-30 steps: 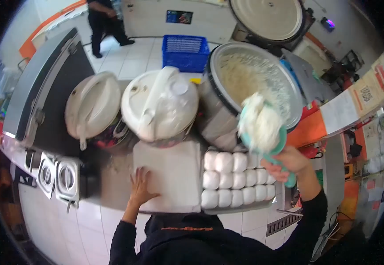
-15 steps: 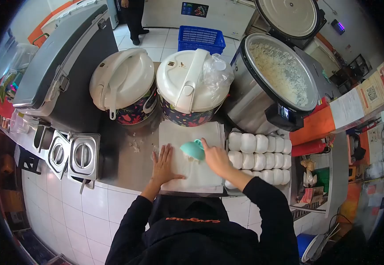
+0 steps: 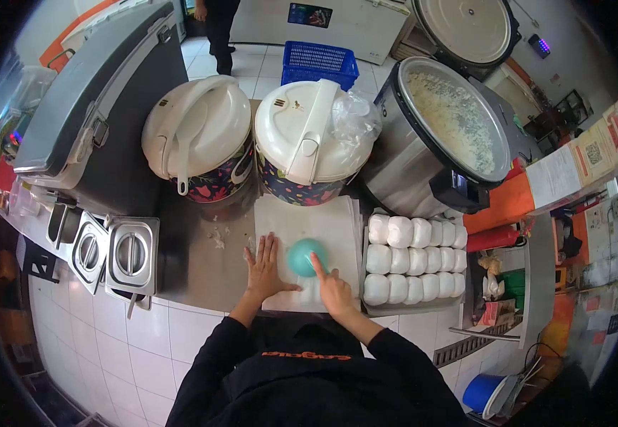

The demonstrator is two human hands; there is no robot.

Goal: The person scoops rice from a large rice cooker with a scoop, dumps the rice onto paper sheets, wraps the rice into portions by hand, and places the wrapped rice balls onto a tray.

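A rounded turquoise cup (image 3: 305,257) is turned upside down on a stack of white paper sheets (image 3: 280,213). My right hand (image 3: 332,290) is closed at its near right side, index finger stretched onto the dome and the other fingers curled; the cup's handle is hidden. My left hand (image 3: 261,274) lies flat with fingers spread over the left edge of the paper, holding nothing. Right beside the paper, a tray holds rows of white wrapped bundles (image 3: 399,260). Whatever is beneath the cup cannot be seen.
Two flower-patterned rice cookers (image 3: 199,135) (image 3: 309,142) stand behind the paper. An open steel cooker full of rice (image 3: 455,124) is at back right. Lidded steel pans (image 3: 132,245) and a grey cool box (image 3: 99,92) are left. Rice scraps (image 3: 218,236) dot the counter. Another person (image 3: 220,32) stands beyond.
The turquoise cup has gone from tilted, with its handle showing, to mouth down on the paper. My right hand has moved down and left with it. My left hand stays flat.
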